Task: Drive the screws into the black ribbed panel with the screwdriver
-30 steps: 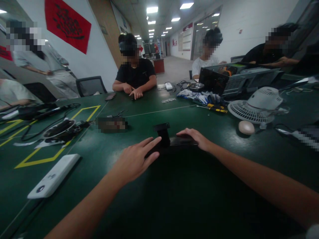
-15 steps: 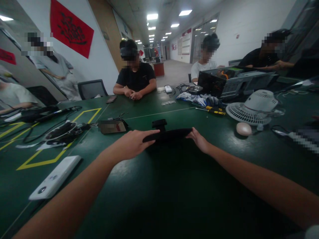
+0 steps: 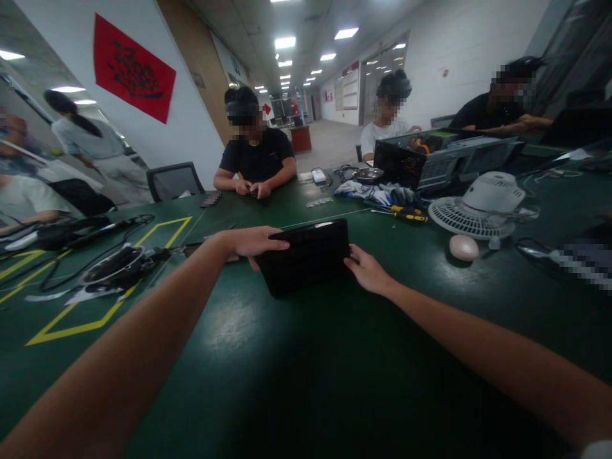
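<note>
Count: one black screen [image 3: 308,255], one fan [image 3: 471,217], one mouse [image 3: 463,248] over or on the worktop [image 3: 229,325]. Left hand [image 3: 258,242], thumb in front, grips the screen's left edge; right hand [image 3: 367,269] pinches its right edge.

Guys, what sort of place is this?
Probably an office used as a shared electronics workspace: a large green-topped table bearing an open black-and-grey computer case and yellow-and-black-handled tools, with rectangular white ceiling lights overhead.

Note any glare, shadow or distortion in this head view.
Head view: glare on the green table, below-left of the black panel and below the pinkish rounded object; dark shade across the near middle; left wall leans, likely wide-angle distortion.
</note>
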`<state>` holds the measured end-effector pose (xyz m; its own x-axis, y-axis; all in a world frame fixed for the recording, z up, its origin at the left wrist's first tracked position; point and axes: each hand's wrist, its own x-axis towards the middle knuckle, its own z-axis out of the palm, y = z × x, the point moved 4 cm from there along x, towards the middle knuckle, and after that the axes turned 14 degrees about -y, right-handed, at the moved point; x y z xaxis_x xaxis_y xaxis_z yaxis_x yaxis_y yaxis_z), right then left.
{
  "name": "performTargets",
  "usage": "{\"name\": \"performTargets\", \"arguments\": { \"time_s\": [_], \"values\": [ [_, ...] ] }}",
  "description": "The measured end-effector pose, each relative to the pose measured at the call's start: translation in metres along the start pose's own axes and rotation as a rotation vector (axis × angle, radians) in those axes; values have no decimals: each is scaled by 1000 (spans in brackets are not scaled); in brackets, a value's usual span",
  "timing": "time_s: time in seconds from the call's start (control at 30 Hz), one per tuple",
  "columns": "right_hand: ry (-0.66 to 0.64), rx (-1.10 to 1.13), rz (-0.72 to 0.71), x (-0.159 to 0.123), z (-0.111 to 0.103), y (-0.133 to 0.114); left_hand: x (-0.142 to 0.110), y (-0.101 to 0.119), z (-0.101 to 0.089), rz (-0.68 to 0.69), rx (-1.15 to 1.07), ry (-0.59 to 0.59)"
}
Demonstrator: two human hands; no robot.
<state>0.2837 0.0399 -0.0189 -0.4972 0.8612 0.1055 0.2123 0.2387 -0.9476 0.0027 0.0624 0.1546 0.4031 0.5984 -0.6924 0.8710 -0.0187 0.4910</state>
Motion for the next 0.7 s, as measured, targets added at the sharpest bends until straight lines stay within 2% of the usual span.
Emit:
{"name": "performTargets", "arguments": {
  "time_s": [0.13,0.27,0.4,0.5,0.6,0.7],
  "values": [
    [-16,11,-4,4,0,0,15,-8,-6,-12,-22,-44],
    [-33,-26,21,7,-2,-3,23,-18,-6,-57,-60,-36],
    [-3,-120,68,4,-4,-10,27,-28,-8,-132,-41,-32],
    [23,-176,79,2,-4,-16,31,-31,-9,-130,-60,-62],
    [104,-210,94,2,-11,-17,35,-31,-11,-106,-84,-68],
    [254,-274,172,3,-34,-10,41,-32,-16,-101,-63,-57]
  ]
}}
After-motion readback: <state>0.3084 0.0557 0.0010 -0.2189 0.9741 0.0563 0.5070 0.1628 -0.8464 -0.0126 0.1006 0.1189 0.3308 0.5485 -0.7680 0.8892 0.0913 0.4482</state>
